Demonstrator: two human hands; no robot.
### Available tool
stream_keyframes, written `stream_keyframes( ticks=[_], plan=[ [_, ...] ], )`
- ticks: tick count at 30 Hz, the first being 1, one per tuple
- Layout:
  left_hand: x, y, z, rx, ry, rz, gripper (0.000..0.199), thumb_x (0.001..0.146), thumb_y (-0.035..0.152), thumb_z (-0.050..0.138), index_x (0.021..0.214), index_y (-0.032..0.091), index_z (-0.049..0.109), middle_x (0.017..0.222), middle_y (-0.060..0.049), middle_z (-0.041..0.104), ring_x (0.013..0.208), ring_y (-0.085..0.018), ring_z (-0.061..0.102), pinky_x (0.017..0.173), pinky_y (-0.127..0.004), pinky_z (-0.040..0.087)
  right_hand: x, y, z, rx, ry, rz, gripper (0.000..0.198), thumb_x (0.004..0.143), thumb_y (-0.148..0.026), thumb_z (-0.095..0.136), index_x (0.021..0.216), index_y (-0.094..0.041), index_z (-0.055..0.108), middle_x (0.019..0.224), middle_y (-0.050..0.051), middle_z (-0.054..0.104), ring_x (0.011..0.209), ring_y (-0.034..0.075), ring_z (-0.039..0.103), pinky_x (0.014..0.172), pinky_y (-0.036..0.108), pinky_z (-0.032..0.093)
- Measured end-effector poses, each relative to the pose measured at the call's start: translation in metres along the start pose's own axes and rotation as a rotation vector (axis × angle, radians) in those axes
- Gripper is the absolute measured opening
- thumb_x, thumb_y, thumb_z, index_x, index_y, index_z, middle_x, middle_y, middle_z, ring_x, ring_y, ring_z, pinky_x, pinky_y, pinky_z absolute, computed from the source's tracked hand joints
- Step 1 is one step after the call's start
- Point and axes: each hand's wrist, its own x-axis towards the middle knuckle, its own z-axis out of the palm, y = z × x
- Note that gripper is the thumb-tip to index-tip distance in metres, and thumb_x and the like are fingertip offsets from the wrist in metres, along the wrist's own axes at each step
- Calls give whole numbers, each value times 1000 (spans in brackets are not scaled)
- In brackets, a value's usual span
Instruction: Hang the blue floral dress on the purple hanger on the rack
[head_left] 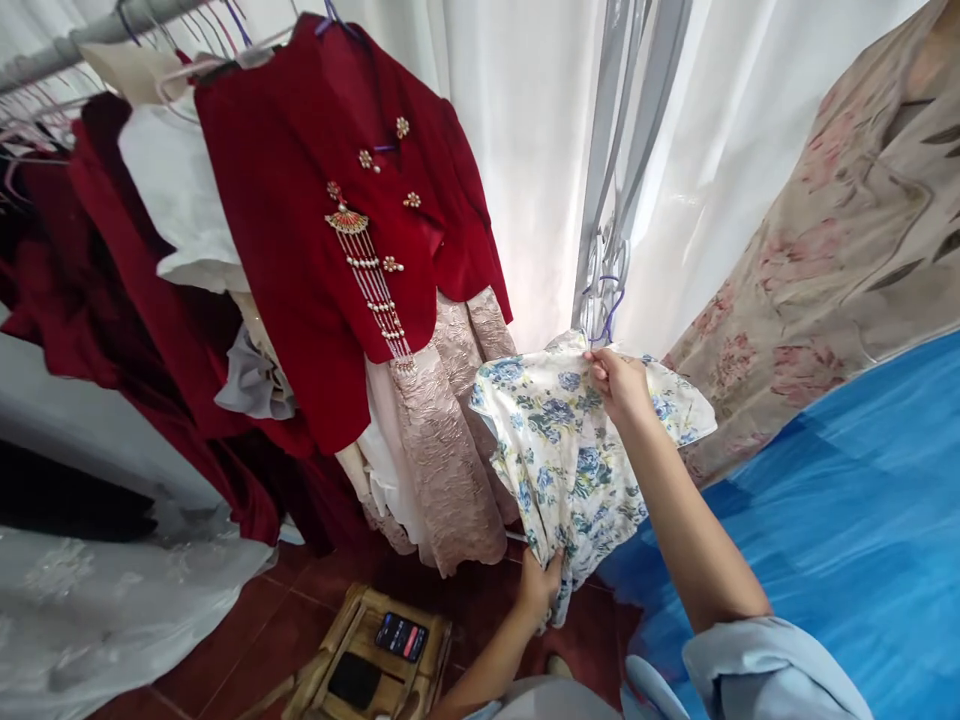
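Head: floral garment in fingers

The top is white with a blue-and-green floral print, the jacket deep red.

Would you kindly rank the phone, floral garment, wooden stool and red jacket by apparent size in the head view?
1. Red jacket
2. Floral garment
3. Wooden stool, cut off at the bottom edge
4. Phone

We stand in what looks like a clothing shop or a dressing room, we cannot tell which: a rail crowded with garments, a red jacket with beaded ornaments, and white curtains surround us.
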Motion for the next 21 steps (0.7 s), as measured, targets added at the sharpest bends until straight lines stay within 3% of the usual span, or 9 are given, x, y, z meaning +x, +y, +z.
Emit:
stream_keyframes(
  ticks=[4,9,13,15,17,19,21],
  plan=[
    [-2,-4,-6,-17,-141,22,47,59,54,81,88,19,72,103,-19,76,117,-38,67,110,-48,46,3,-13,-1,-25,42,-56,19,70,-34,70,65,-17,63,43,-9,39,36,5,22,34,23,12],
    [-7,-15,-13,2,-193,-18,48,62,60,78,92,23,70,104,-17,76,114,-36,68,112,-45,45,4,-33,2,-34,87,-122,21,74,-34,70,66,-16,64,43,-7,41,36,5,26,35,22,14],
    [9,-7,-24,53,-321,12,51,64,61,77,96,22,70,101,-15,76,116,-36,66,110,-44,47,-4,-33,7,-43,126,-159,21,74,-34,70,66,-15,65,43,-7,43,36,5,27,36,22,15],
    [30,16,-35,90,-314,73,59,63,62,78,103,19,68,106,-17,74,115,-37,66,108,-46,48,-13,-25,5,-78,122,-180,23,76,-38,68,69,-16,65,42,-7,43,36,5,28,36,22,17],
    [57,57,-46,98,-130,231,68,68,62,75,117,17,62,122,-18,68,120,-36,63,109,-46,47,-23,-14,1,-138,120,-180,25,78,-41,67,70,-18,64,42,-7,45,36,6,31,37,22,20],
    [81,116,-51,66,122,515,65,83,60,64,133,19,51,142,-18,54,131,-31,54,112,-43,43,-33,-5,-4,-191,129,-176,26,80,-43,66,69,-19,63,42,-7,45,36,7,32,37,22,22],
    [95,187,-47,63,215,857,51,94,53,53,132,19,50,139,-17,53,132,-28,52,112,-44,43,-41,1,-6,-220,133,-199,27,81,-43,65,70,-19,63,43,-8,44,37,7,34,39,21,24]
  ],
)
